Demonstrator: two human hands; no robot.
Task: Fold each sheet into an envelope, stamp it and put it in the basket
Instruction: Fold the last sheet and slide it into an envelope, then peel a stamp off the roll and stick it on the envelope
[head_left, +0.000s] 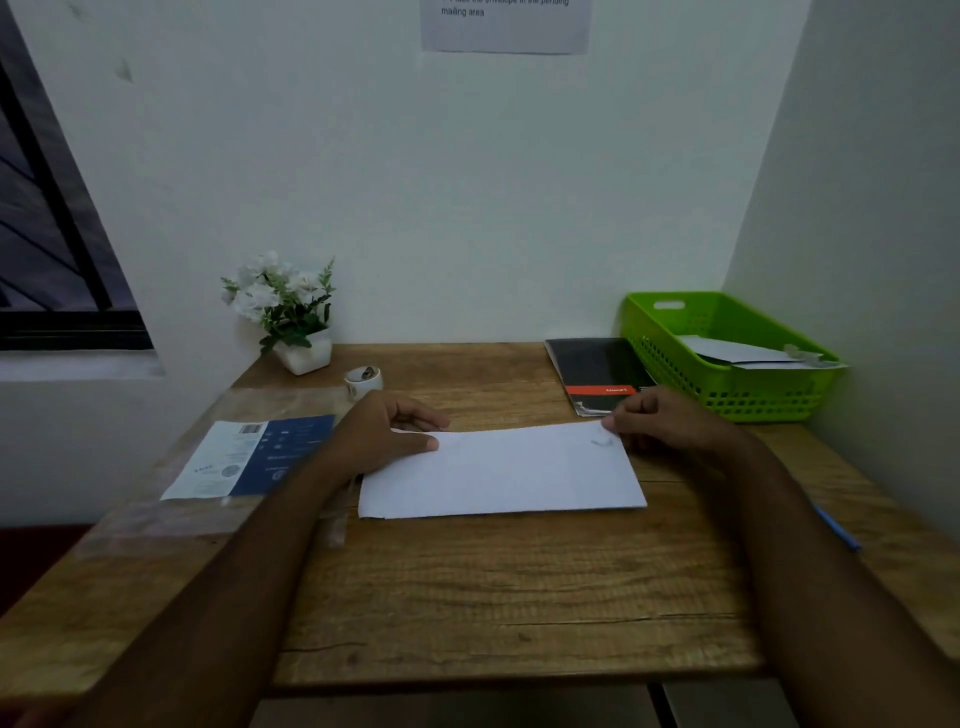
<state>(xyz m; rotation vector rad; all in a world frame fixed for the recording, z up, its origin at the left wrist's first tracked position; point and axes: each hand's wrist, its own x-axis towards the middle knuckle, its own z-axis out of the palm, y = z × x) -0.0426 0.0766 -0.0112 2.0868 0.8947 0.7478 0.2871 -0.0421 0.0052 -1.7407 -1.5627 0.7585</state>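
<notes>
A white folded sheet (501, 473) lies flat in the middle of the wooden desk (493, 597). My left hand (387, 428) holds its far left corner, thumb on top of the paper and fingers curled behind the edge. My right hand (662, 415) pinches the far right corner, next to a small pale mark (602, 440) on the paper. The green basket (675, 332) stands at the back right of the desk with folded white envelopes (743, 353) inside.
A black notebook with a red band (597, 371) lies left of the basket. A small white cup (363, 382) and a potted white-flower plant (288, 309) stand at the back left. A clear plastic pack with a blue-white label (249, 457) lies left. A blue pen (836, 527) lies right.
</notes>
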